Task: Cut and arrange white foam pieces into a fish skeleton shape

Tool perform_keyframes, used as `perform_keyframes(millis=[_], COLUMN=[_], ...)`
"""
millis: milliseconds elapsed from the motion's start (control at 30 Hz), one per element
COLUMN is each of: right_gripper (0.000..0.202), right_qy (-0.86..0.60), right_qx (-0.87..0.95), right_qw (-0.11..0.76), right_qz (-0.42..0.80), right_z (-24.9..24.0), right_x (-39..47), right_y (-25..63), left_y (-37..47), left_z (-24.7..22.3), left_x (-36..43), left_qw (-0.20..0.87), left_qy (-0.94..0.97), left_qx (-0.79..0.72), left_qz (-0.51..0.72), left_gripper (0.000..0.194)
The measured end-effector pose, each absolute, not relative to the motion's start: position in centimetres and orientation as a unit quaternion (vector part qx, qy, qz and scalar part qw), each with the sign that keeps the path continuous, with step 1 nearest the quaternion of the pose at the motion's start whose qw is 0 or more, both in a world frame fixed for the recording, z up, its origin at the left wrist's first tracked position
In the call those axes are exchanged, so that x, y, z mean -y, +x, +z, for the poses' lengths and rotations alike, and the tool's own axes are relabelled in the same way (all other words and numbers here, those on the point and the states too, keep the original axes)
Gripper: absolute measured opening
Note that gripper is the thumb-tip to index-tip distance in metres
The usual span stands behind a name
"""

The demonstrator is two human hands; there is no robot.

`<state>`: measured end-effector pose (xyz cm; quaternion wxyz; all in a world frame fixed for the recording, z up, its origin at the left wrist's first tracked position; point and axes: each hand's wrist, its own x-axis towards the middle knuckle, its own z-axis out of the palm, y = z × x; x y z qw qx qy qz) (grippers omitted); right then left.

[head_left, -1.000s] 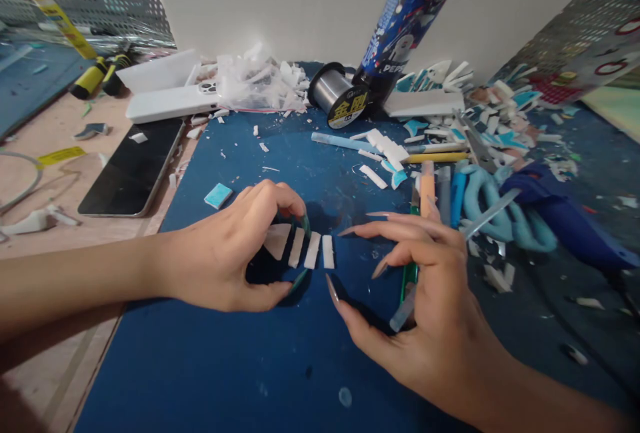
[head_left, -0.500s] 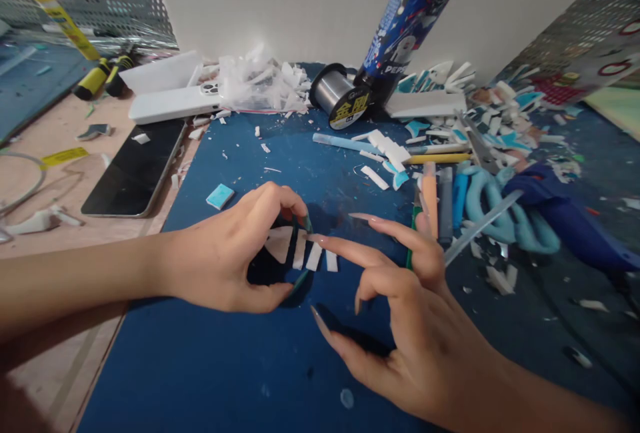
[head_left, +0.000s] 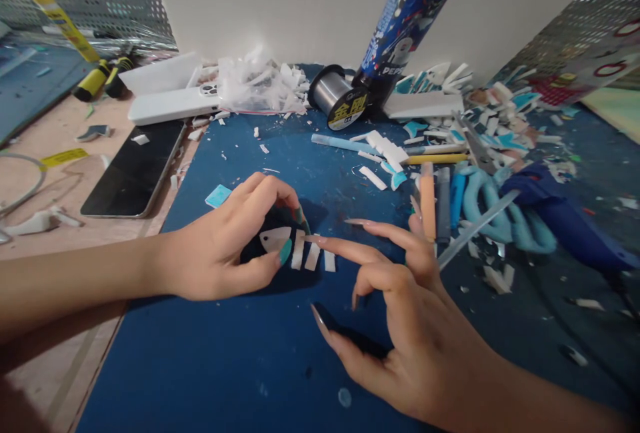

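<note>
On the blue mat [head_left: 225, 360] lies a white, pointed fish-head-shaped piece [head_left: 274, 238] with a small dark hole. Several white strips [head_left: 313, 256] stand in a row to its right. My left hand [head_left: 225, 243] arches over the head piece; its thumb tip is at the piece's lower right edge and a fingertip is by the nearest strip, with thumb and fingers apart. My right hand [head_left: 405, 313] has its fingers spread, the index fingertip at the top of the strips and the thumb above the mat.
A blue square [head_left: 218, 196] lies behind my left hand. Farther back are a phone [head_left: 135, 170], a wire spool [head_left: 337, 96], a tilted bottle [head_left: 400, 40] and foam scraps [head_left: 385, 150]. At right lie scissors [head_left: 485, 206] and a blue glue gun [head_left: 570, 220].
My left thumb has moved up and left onto the edge of the head piece, whose hole now shows. The head piece sits slightly farther left from the strips. My right hand has barely moved.
</note>
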<state>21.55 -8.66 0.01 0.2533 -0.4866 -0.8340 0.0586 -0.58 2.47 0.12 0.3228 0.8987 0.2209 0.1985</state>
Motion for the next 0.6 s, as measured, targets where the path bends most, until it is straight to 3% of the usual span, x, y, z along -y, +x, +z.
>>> perform_keyframes(millis=[300, 600], right_gripper=[0.023, 0.029], right_qy=[-0.496, -0.486], right_qx=[0.826, 0.823], right_qw=[0.258, 0.285], right_qz=[0.075, 0.068], right_z=[-0.32, -0.21], right_x=[8.81, 8.57], right_y=[21.47, 21.66], left_y=[-0.53, -0.23], left_z=[-0.05, -0.15], left_x=[-2.62, -1.90], left_qw=[0.328, 0.211], left_qy=[0.867, 0.925], left_qx=[-0.311, -0.197], left_qz=[0.211, 0.247], left_gripper=[0.024, 0.053])
